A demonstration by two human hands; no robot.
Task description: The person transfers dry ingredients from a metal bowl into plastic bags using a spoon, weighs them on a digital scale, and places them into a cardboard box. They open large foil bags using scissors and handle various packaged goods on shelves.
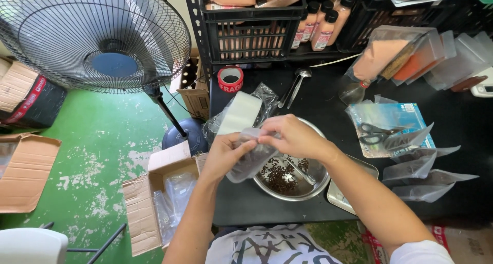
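Observation:
Both hands hold a small clear plastic pouch with dark bits inside, just above a steel bowl. My left hand grips the pouch's left side. My right hand pinches its top edge. The bowl sits on the black table and holds dark brown pieces with a metal spoon lying in it.
Several filled pouches lie at the right, near scissors on a blue packet. A tape roll, tongs and crates of bottles stand at the back. A standing fan and open cardboard boxes occupy the green floor on the left.

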